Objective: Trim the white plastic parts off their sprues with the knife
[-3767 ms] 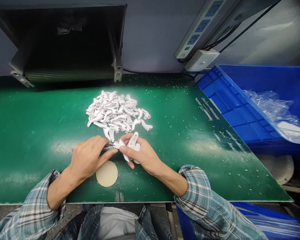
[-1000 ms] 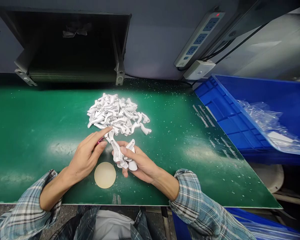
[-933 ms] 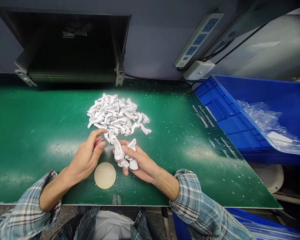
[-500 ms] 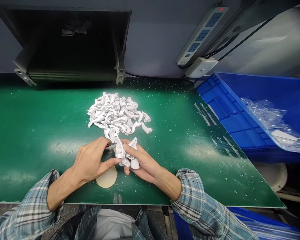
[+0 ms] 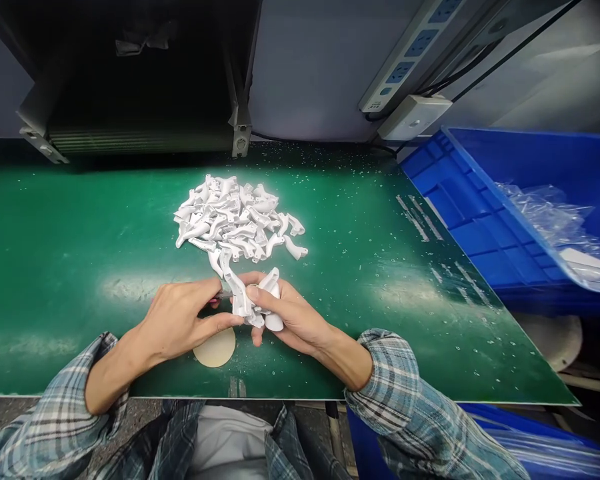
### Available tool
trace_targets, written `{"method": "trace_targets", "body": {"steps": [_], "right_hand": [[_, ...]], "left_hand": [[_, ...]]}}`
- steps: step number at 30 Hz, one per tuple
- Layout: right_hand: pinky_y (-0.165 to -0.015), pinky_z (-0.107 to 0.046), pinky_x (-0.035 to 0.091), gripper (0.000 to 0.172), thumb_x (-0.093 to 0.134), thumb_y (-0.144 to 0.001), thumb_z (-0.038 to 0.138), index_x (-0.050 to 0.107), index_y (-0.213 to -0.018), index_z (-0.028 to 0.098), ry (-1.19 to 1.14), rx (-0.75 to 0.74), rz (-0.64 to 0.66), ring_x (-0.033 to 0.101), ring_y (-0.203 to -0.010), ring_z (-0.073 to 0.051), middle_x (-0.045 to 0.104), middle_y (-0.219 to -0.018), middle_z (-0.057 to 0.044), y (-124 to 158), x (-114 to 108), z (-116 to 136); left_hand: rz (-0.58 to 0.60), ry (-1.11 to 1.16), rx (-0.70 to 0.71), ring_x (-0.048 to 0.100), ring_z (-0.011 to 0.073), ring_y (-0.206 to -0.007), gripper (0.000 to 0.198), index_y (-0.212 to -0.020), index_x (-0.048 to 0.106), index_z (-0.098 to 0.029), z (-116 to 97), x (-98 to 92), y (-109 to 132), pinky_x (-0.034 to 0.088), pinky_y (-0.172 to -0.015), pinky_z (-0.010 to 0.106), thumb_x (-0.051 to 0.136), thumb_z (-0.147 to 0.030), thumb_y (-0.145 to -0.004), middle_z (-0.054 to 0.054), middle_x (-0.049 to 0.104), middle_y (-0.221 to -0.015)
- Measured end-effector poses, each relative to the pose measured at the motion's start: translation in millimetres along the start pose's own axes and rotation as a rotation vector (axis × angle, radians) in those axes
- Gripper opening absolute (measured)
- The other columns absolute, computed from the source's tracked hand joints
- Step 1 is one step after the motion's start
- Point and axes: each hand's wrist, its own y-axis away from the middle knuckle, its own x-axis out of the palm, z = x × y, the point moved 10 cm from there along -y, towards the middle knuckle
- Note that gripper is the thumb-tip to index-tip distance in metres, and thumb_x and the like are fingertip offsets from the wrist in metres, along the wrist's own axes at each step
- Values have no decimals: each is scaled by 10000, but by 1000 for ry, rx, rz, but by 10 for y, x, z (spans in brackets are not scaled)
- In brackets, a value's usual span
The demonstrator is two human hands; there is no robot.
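In my right hand (image 5: pixel 300 319) is a small bunch of white curved plastic parts (image 5: pixel 273 321), pinched under the thumb. One of them, a hollow white part (image 5: pixel 237 293), stands tilted up toward my left hand (image 5: pixel 183 319). That hand is closed around a small metal-tipped tool (image 5: pixel 224 294), whose pinkish-red handle is mostly hidden behind the fingers; its exact kind does not show. The tool's tip meets the white part's left side, and my left thumb reaches the part's lower end. Just beyond both hands lies a heap of similar white parts (image 5: pixel 230 217).
A cream disc (image 5: pixel 215 348) lies on the green tabletop (image 5: pixel 105 233) below my left hand. Small white scraps dot the surface. At the right, a blue crate (image 5: pixel 460 200) holds clear plastic bags. A conveyor (image 5: pixel 140 143) ends at the back left, and a power strip (image 5: pixel 410 57) hangs on the wall.
The view has tilted slightly downward. The upright white part has turned a little in my right fingers, its upper end now leaning left. Both hands keep their hold.
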Motion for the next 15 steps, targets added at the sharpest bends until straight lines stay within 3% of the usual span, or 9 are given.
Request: {"method": "trace_targets", "body": {"steps": [5,7,9,11,13,15], "right_hand": [[-481,-247,651,367,838,-853,353,699,-1120,143,23,-8,1,667,-657,-139,707,-812,-37,24,10,33],[-488,-252,652,349,813,-871,337,684,-1138,152,-11,-14,-1,679,-699,-155,715,-833,-48,28,-11,59],[-486,-252,648,330,771,-890,317,669,-1167,169,-64,-26,-8,702,-773,-179,724,-902,-63,4,-59,92],[-488,-252,646,331,721,-907,324,660,-1201,182,-118,-47,-13,712,-832,-191,727,-987,-73,-56,-105,121],[-483,-240,636,357,705,-914,381,660,-1210,186,-141,-76,-23,709,-833,-183,726,-1042,-76,-122,-113,149],[-467,-216,615,411,751,-881,461,667,-1177,188,-101,-111,-42,705,-804,-169,729,-1049,-73,-134,-78,225]], "left_hand": [[241,393,-45,337,97,-524,479,-676,455,-195,-11,115,22,253,-512,234,497,-518,-1027,-59,401,-576],[198,494,-107,367,102,-540,489,-669,471,-196,83,65,-5,298,-516,224,478,-532,-1023,-50,421,-589],[14,397,-208,455,116,-576,435,-722,539,-194,323,-69,-43,356,-552,225,511,-522,-1007,-33,525,-637],[-149,157,-261,576,142,-659,293,-878,639,-200,533,-183,-51,409,-614,232,540,-445,-1004,-3,663,-759],[-177,-62,-221,686,184,-826,218,-1115,680,-235,611,-173,-64,455,-684,246,537,-354,-1002,32,756,-981],[-120,-162,-134,725,236,-973,339,-1318,635,-276,584,-101,-71,487,-694,265,523,-327,-1002,61,747,-1190]]}}
